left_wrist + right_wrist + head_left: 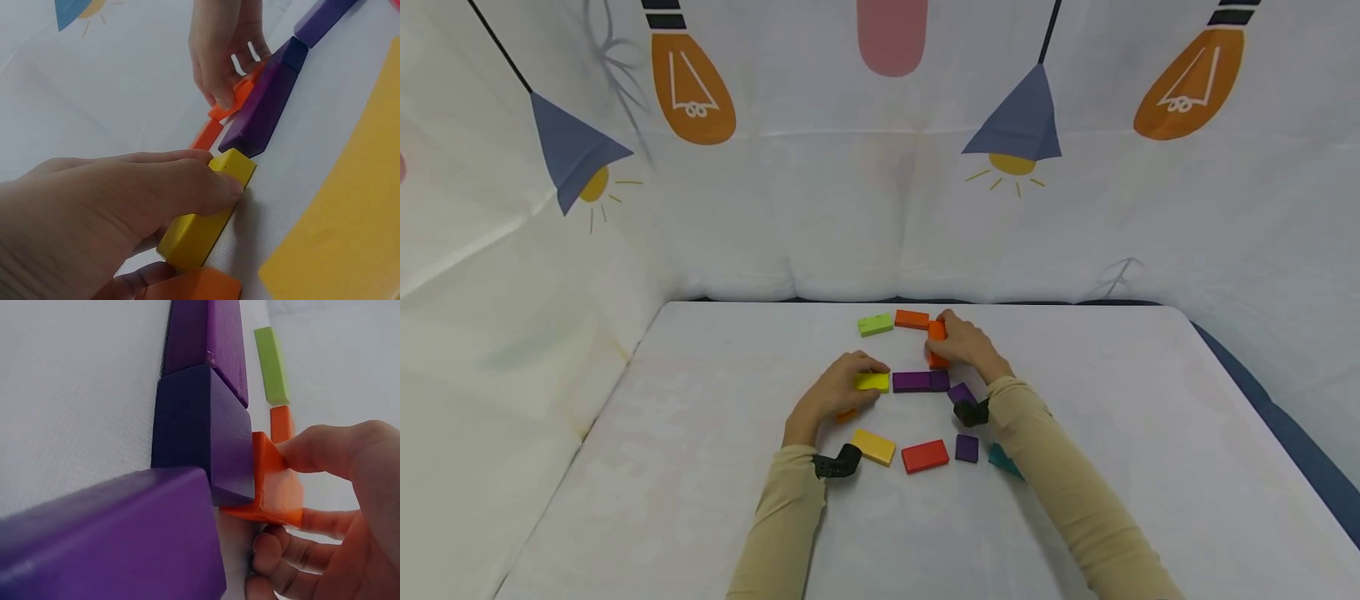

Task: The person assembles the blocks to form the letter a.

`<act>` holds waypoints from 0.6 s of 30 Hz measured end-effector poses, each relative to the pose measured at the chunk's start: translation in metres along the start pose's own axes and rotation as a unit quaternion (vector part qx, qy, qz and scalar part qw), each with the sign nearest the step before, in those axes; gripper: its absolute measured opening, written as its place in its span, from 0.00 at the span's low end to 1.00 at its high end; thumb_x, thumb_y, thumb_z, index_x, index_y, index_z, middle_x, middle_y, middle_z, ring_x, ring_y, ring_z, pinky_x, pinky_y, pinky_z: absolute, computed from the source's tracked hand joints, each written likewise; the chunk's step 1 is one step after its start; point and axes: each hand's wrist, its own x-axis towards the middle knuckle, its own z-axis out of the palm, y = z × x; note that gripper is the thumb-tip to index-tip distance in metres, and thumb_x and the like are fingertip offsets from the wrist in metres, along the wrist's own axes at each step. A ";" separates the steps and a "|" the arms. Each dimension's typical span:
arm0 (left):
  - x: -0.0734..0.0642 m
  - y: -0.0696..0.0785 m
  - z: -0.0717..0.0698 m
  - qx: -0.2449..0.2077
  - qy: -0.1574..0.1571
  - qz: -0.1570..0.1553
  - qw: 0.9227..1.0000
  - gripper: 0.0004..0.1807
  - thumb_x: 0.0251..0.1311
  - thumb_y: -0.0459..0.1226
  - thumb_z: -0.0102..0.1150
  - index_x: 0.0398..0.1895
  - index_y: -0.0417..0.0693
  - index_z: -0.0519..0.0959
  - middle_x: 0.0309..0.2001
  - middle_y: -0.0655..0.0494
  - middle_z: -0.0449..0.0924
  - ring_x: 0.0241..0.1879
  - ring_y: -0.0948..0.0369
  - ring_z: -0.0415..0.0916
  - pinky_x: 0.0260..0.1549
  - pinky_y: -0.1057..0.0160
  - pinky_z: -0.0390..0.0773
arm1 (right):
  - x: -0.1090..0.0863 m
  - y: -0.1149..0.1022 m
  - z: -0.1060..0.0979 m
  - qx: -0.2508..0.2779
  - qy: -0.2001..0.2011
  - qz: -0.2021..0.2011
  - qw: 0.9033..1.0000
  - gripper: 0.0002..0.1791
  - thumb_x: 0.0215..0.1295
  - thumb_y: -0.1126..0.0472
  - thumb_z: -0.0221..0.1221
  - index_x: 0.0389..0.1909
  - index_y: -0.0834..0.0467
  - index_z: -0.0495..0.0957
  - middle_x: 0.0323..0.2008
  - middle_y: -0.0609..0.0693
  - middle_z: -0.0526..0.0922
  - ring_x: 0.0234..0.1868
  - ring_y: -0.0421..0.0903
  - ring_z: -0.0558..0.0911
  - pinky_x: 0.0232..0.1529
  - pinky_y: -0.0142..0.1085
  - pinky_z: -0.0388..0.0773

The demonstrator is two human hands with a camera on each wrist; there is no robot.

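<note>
My left hand [833, 390] pinches a yellow block [872, 382] between thumb and fingers, at the left end of a purple block [912, 382]. Beneath that hand an orange block [194, 286] shows partly. My right hand [970, 345] grips an orange block [936, 330] by its sides, thumb on one side and fingers on the other. One end of this block lies against a small dark purple block [200, 428], which joins the longer purple one. A tilted purple block [959, 393] sits just below, near the right wrist.
Toward the far edge, a lime green block [876, 325] and another orange block [912, 319] lie nearly end to end. Nearer are a golden yellow block [874, 447], a red block [925, 457], a small purple block [967, 448] and a teal block [1003, 460] beside the right sleeve.
</note>
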 end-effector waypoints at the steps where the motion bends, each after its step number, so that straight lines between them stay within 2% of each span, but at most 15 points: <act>1: 0.000 0.000 0.000 -0.001 -0.001 0.000 1.000 0.17 0.57 0.35 0.63 0.51 0.51 0.79 0.50 0.56 0.76 0.53 0.57 0.69 0.59 0.55 0.69 | 0.000 0.000 0.000 0.000 0.000 0.001 1.000 0.36 0.59 0.47 0.52 0.66 0.58 0.57 0.53 0.60 0.74 0.44 0.54 0.73 0.54 0.49 0.73; 18: 0.000 0.002 0.000 0.006 -0.007 0.015 1.000 0.17 0.57 0.35 0.63 0.52 0.49 0.79 0.50 0.55 0.76 0.53 0.57 0.70 0.58 0.56 0.70 | -0.004 -0.001 0.004 0.002 0.004 0.002 1.000 0.36 0.60 0.46 0.52 0.67 0.56 0.57 0.54 0.59 0.74 0.45 0.54 0.73 0.55 0.50 0.72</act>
